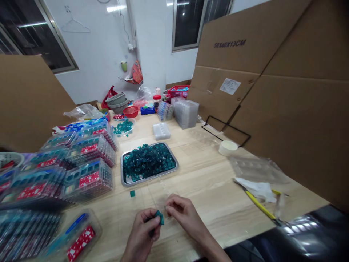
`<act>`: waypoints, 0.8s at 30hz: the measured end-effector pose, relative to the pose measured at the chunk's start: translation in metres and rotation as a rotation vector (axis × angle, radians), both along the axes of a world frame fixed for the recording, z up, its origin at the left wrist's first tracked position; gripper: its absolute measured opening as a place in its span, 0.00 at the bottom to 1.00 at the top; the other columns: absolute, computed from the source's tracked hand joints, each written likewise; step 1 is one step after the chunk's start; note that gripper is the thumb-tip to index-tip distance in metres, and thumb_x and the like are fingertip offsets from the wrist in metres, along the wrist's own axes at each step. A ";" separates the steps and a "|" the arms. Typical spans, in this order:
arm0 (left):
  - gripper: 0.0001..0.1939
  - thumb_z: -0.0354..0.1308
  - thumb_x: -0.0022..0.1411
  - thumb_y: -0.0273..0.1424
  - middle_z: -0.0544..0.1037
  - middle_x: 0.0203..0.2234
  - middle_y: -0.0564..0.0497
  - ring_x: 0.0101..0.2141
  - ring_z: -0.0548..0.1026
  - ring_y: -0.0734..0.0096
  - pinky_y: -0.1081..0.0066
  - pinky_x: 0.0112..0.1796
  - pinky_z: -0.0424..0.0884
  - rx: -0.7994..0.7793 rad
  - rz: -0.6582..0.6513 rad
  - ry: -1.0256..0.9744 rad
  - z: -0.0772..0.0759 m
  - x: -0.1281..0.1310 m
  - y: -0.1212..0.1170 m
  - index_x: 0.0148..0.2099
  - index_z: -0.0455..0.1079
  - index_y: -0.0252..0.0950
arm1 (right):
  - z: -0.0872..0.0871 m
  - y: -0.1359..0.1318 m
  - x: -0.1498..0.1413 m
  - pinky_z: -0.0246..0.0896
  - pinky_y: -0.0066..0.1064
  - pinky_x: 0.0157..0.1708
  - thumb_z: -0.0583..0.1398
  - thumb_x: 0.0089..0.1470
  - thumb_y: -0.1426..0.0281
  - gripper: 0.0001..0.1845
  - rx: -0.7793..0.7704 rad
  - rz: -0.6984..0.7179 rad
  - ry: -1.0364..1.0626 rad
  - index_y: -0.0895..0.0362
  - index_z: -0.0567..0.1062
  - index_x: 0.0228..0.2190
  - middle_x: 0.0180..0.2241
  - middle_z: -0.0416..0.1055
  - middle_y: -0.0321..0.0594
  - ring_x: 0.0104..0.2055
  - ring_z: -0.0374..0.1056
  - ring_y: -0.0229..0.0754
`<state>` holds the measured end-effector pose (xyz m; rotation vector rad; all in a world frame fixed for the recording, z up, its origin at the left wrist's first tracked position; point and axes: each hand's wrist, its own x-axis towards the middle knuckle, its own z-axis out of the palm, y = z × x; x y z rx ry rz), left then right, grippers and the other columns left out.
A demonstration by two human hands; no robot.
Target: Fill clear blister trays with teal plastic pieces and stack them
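My left hand (143,233) is closed on a small teal cube (159,217) near the table's front edge. Just to its right, my right hand (183,214) has its fingers pinched together beside that cube; what it grips, if anything, is too small to make out. One loose teal cube (132,193) lies on the wooden table in front of my hands. Behind it sits a metal tray (124,176) heaped with many teal cubes (147,161).
Stacks of filled clear blister packs with red labels (87,165) crowd the left side. Empty clear trays (186,112), a white tray (161,131), baskets (130,111) and a tape roll (228,147) stand further back. Cardboard sheets (286,91) lean at right; a yellow-handled tool (259,205) lies near a plastic sheet.
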<state>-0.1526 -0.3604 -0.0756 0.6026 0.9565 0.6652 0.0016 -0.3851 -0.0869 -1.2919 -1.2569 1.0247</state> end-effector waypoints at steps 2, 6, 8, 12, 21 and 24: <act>0.18 0.72 0.33 0.36 0.66 0.12 0.57 0.13 0.58 0.85 0.78 0.16 0.45 0.011 -0.014 -0.005 -0.001 0.005 0.006 0.24 0.70 0.30 | 0.004 -0.003 0.007 0.59 0.26 0.27 0.59 0.49 0.72 0.03 -0.064 0.075 0.138 0.58 0.74 0.27 0.26 0.67 0.35 0.27 0.64 0.36; 0.18 0.72 0.34 0.35 0.66 0.13 0.56 0.13 0.57 0.86 0.79 0.15 0.45 0.026 -0.011 -0.012 -0.006 0.014 0.010 0.24 0.71 0.30 | 0.009 -0.007 0.014 0.59 0.27 0.30 0.59 0.49 0.74 0.05 -0.078 0.123 0.079 0.57 0.76 0.29 0.30 0.69 0.37 0.32 0.67 0.38; 0.18 0.72 0.34 0.35 0.67 0.13 0.56 0.13 0.57 0.86 0.79 0.15 0.45 0.020 -0.011 -0.012 -0.008 0.019 0.010 0.24 0.71 0.30 | 0.012 -0.006 0.017 0.58 0.27 0.31 0.58 0.50 0.76 0.06 -0.064 0.120 -0.023 0.57 0.76 0.28 0.28 0.69 0.36 0.31 0.66 0.38; 0.18 0.72 0.34 0.35 0.67 0.14 0.57 0.13 0.58 0.86 0.79 0.16 0.46 -0.015 -0.008 -0.029 -0.012 0.027 0.010 0.24 0.70 0.31 | 0.012 -0.006 0.023 0.56 0.27 0.30 0.56 0.52 0.77 0.07 0.011 0.139 -0.240 0.57 0.72 0.26 0.26 0.66 0.35 0.30 0.64 0.37; 0.18 0.71 0.35 0.36 0.65 0.14 0.57 0.13 0.56 0.86 0.78 0.15 0.44 0.001 -0.068 -0.059 -0.012 0.037 0.005 0.24 0.68 0.31 | -0.009 -0.009 0.014 0.55 0.29 0.28 0.47 0.56 0.79 0.11 0.274 -0.057 -0.515 0.56 0.65 0.27 0.26 0.64 0.38 0.29 0.62 0.40; 0.19 0.71 0.35 0.36 0.64 0.13 0.58 0.13 0.56 0.85 0.78 0.16 0.43 -0.032 -0.102 -0.070 -0.008 0.036 -0.001 0.24 0.67 0.32 | -0.014 -0.007 0.016 0.56 0.28 0.28 0.47 0.57 0.77 0.11 0.234 -0.150 -0.423 0.55 0.65 0.27 0.25 0.63 0.37 0.28 0.61 0.39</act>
